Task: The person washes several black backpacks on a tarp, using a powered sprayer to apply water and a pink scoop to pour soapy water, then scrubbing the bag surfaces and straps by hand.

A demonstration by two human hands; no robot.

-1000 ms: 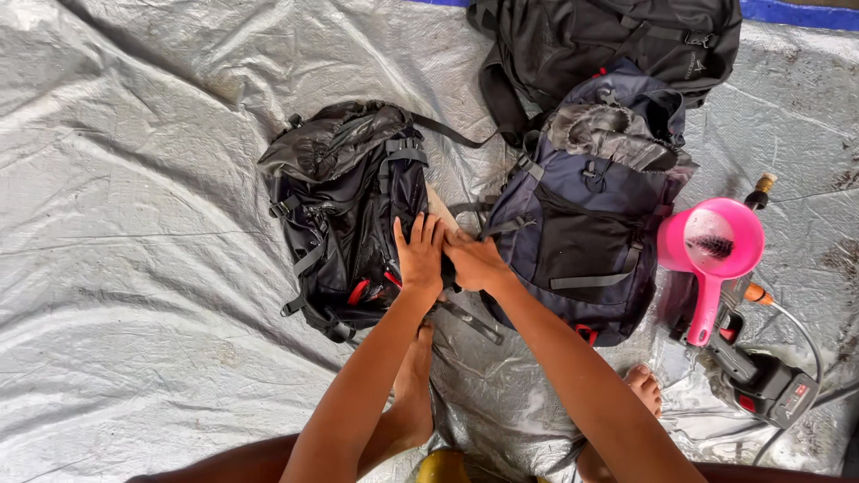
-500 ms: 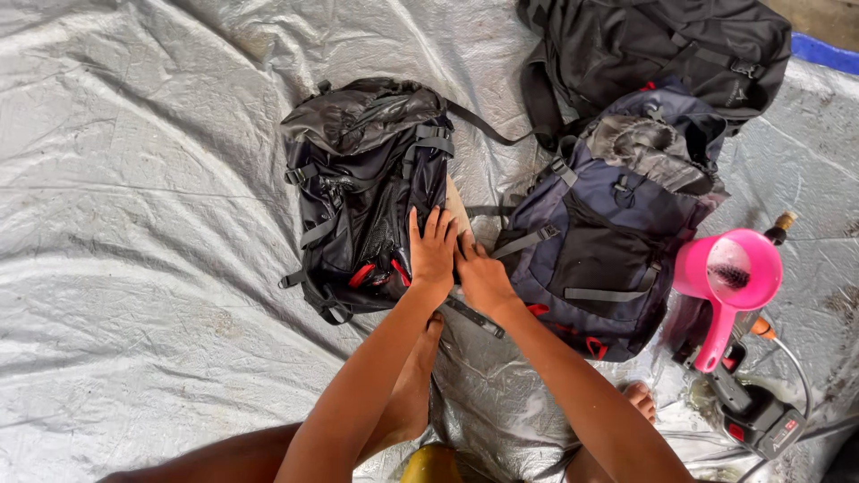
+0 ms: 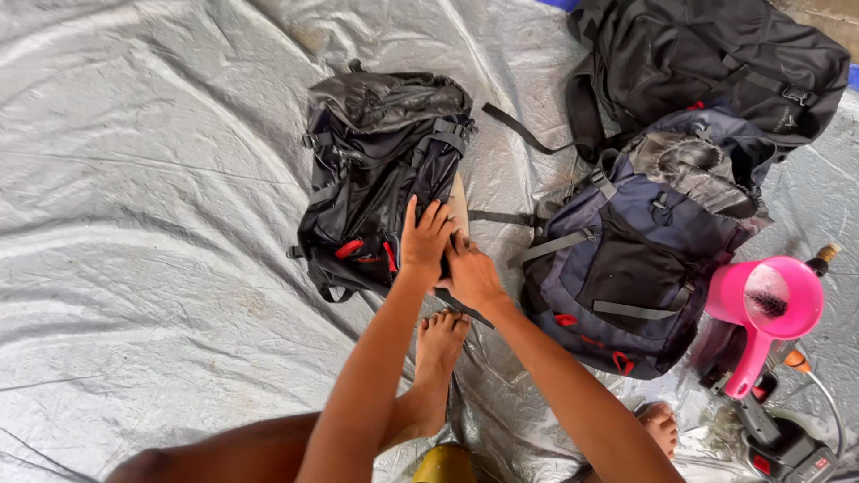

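A: Where the grey tarp (image 3: pixel 152 179) covers the whole ground, what lies on it, biggest first?

B: A black bag (image 3: pixel 707 63) at the top right, partly over the tarp's far edge. Just below it, touching, a navy pack (image 3: pixel 644 259). Left of that, a black pack (image 3: pixel 376 179) with red tabs.

A: Which way does the black pack run?

B: Its long axis goes almost straight away from the person, tilted a little to the right at the far end. The lid end points away; the bottom end with the red tabs is nearest the bare foot (image 3: pixel 438 349). A loose strap (image 3: pixel 519 134) trails from its far right corner toward the black bag.

A: And the hands?

B: Both rest on the pack's lower right edge. The left hand (image 3: pixel 425 241) lies flat, fingers spread and pointing away, pressing the fabric, clasping nothing. The right hand (image 3: pixel 470 277) sits just beside it, touching it; its fingers curl at the pack's edge, but I cannot tell whether they pinch anything.

A: Room to move?

B: Wide bare tarp to the left of the pack and in front of it. On the right only a narrow strip separates it from the navy pack. Farther right stand a pink scoop (image 3: pixel 765 313) and a washer (image 3: pixel 787 447) with its hose.
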